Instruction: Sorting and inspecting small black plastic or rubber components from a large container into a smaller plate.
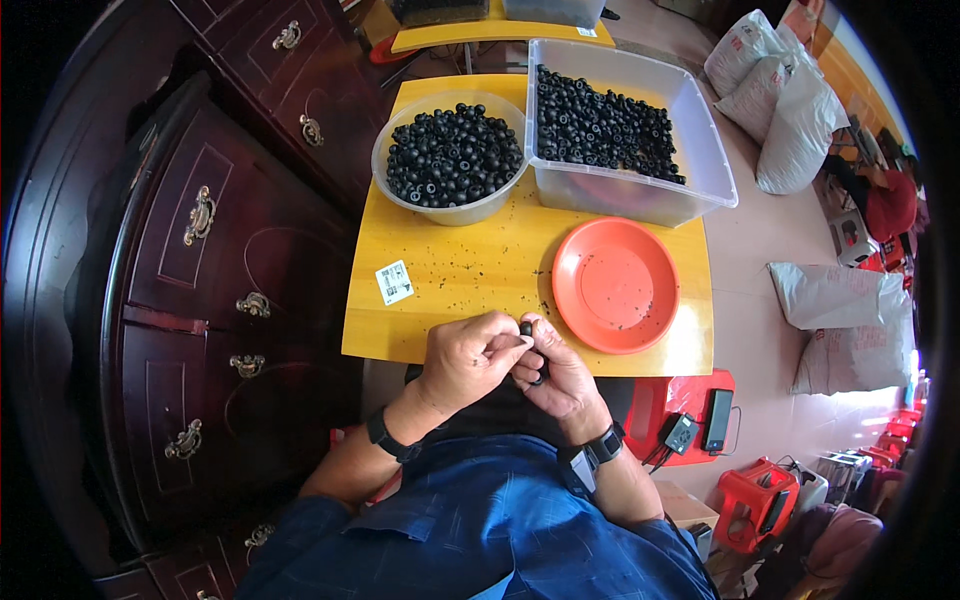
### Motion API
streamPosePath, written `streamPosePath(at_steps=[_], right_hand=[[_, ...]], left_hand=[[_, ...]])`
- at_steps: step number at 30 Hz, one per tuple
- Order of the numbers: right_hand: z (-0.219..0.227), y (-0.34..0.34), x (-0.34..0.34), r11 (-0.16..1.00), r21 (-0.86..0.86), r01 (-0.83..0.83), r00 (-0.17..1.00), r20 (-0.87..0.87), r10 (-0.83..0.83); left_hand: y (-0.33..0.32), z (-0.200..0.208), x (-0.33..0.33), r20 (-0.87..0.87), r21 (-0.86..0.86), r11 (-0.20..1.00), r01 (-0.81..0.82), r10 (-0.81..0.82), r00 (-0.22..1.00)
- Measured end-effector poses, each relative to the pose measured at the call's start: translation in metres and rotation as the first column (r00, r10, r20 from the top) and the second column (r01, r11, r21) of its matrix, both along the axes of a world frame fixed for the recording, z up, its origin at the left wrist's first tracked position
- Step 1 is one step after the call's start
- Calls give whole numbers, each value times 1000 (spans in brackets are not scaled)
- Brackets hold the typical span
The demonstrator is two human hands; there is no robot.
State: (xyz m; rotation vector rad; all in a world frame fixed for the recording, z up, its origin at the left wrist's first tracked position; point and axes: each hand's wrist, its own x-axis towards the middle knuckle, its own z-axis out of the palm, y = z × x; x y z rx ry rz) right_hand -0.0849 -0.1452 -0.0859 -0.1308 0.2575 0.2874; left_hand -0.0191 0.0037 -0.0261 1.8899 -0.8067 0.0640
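Just in front of my body, at the near edge of the yellow table, my two hands meet. My right hand (pixel 562 382) is closed round small black rounded parts: one black part (pixel 526 328) shows at the fingertips, and another dark piece (pixel 541 370) sits among the curled fingers. My left hand (pixel 468 358) pinches right beside the upper part; what lies between its thumb and finger is too small to tell. Beyond the hands stand a round translucent tub (pixel 455 214) and a rectangular clear bin (pixel 630 200), both holding many similar black ring-like parts.
An orange-red plate (pixel 615 285) with dark crumbs lies right of my hands. A white label (pixel 394 282) and black specks are on the yellow table (pixel 450 262). Dark wooden drawers (pixel 215 250) line the left. White sacks (pixel 800 125) and a red stool (pixel 757 500) stand right.
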Motion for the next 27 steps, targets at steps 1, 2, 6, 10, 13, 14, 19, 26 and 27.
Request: streamPosePath(at_steps=[1, 2, 6, 10, 13, 14, 19, 26, 27], right_hand=[[1, 0, 0, 999, -48, 20, 999, 38, -19], [2, 0, 0, 995, -94, 42, 996, 76, -35], [10, 2, 0, 986, -151, 76, 995, 80, -65], [9, 4, 0, 972, -227, 57, 993, 113, -32], [7, 4, -2, 968, -248, 37, 991, 131, -4], [7, 4, -2, 966, -255, 31, 991, 135, 4], [8, 2, -2, 962, -271, 38, 991, 137, 0], [5, 2, -2, 952, -304, 44, 991, 136, -2], [5, 2, -2, 952, -304, 44, 991, 137, -3]], left_hand=[[1, 3, 1, -48, 0, 1000, -8, 8, 999], [1, 3, 3, -96, 11, 1000, -12, 13, 995], [14, 6, 17, -129, 213, 972, 98, -72, 989], [16, 10, 19, -95, 268, 957, 107, -84, 992], [17, 9, 20, -65, 259, 958, 123, -110, 992], [18, 11, 20, -84, 286, 948, 142, -123, 989], [17, 14, 18, -99, 318, 935, 159, -134, 986], [15, 11, 16, -23, 292, 944, 152, -151, 988], [15, 10, 15, -8, 282, 948, 149, -153, 988]])
